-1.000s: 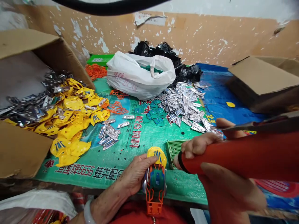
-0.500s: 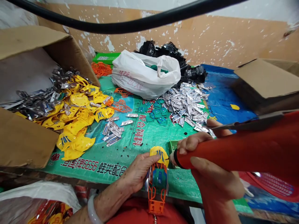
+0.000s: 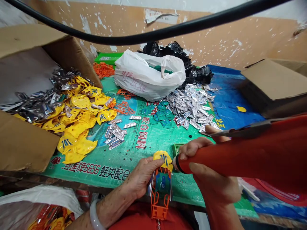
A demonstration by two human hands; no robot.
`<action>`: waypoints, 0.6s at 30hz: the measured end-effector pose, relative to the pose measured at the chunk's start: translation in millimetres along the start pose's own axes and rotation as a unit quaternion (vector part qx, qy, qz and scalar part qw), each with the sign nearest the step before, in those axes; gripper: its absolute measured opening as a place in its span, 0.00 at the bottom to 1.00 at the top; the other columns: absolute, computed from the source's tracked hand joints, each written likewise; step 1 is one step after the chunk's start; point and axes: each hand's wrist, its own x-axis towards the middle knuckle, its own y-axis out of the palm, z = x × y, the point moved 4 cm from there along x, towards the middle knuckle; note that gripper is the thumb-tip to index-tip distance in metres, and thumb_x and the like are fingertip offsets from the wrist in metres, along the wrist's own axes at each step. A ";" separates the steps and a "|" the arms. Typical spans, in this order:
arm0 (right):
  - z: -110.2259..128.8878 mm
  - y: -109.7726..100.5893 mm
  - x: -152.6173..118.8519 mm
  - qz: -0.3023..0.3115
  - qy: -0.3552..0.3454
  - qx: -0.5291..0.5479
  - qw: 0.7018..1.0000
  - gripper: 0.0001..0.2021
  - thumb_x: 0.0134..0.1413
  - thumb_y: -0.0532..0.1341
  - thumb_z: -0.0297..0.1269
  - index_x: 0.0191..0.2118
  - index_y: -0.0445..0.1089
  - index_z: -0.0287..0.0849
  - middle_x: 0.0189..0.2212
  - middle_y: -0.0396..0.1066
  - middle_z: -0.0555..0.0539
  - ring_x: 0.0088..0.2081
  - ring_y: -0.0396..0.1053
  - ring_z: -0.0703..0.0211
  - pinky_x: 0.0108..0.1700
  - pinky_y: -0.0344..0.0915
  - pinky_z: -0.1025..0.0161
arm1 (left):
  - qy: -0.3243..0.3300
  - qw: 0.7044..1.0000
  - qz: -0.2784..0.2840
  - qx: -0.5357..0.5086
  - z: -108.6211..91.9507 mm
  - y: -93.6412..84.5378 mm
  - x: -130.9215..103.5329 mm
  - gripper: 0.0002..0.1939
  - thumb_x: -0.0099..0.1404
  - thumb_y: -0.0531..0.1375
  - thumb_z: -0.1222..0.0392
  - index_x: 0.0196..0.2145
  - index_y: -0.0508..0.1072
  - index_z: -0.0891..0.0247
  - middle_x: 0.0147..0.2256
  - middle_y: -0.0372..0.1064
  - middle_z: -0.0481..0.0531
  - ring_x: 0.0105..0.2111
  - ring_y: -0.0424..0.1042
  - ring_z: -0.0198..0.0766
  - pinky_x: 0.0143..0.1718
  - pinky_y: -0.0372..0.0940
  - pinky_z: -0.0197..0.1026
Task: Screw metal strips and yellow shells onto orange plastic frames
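At the front edge of the table, my left hand (image 3: 140, 177) pinches a toy vehicle body between thumb and fingers. It has an orange lattice frame (image 3: 160, 210), a yellow nose piece (image 3: 165, 156) with blue lettering, a dark green window part (image 3: 163, 183) and silvery side strips. My right hand (image 3: 216, 182) is wrapped round a red power screwdriver (image 3: 242, 153), held nearly level. Its tip is at the right side of the nose piece; whether it touches is too small to tell. A green mesh basket (image 3: 176, 148) is partly hidden behind the screwdriver.
Yellow shells (image 3: 80, 124) spill from a cardboard box (image 3: 26, 147) on the left. A white bag (image 3: 144, 76), silvery strips (image 3: 189, 105) and black parts (image 3: 199, 75) are farther back. Another box (image 3: 275, 80) stands right, and a black cable (image 3: 134, 36) hangs across the top.
The screwdriver and my right hand have shifted slightly left and the tool's body has tilted up a little. My left hand still grips the toy body in nearly the same place.
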 end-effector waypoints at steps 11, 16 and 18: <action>-0.5 0.2 -1.0 0.014 -0.020 -0.030 0.999 0.24 0.41 0.70 0.33 0.46 0.63 0.54 0.26 0.69 0.56 0.28 0.68 0.58 0.36 0.66 0.57 | 0.013 1.000 0.007 0.023 6.1 -1.7 -1.0 0.17 0.52 0.67 0.53 0.33 0.74 0.70 0.21 0.70 0.48 0.15 0.64 0.27 0.16 0.58 0.30; -6.2 4.7 -2.7 0.032 -0.013 0.018 0.999 0.19 0.43 0.70 0.35 0.43 0.67 0.54 0.24 0.68 0.56 0.26 0.67 0.61 0.32 0.66 0.61 | 0.020 1.000 -0.001 0.018 6.7 -1.2 -2.7 0.17 0.51 0.68 0.51 0.30 0.74 0.69 0.19 0.69 0.47 0.15 0.63 0.27 0.17 0.58 0.30; -5.4 6.0 -3.5 0.035 -0.019 0.032 0.999 0.19 0.44 0.69 0.36 0.43 0.67 0.54 0.24 0.68 0.55 0.25 0.66 0.61 0.31 0.65 0.61 | 0.025 1.000 0.005 0.017 4.7 0.8 -4.5 0.16 0.52 0.68 0.52 0.30 0.74 0.69 0.20 0.69 0.48 0.16 0.64 0.28 0.18 0.59 0.30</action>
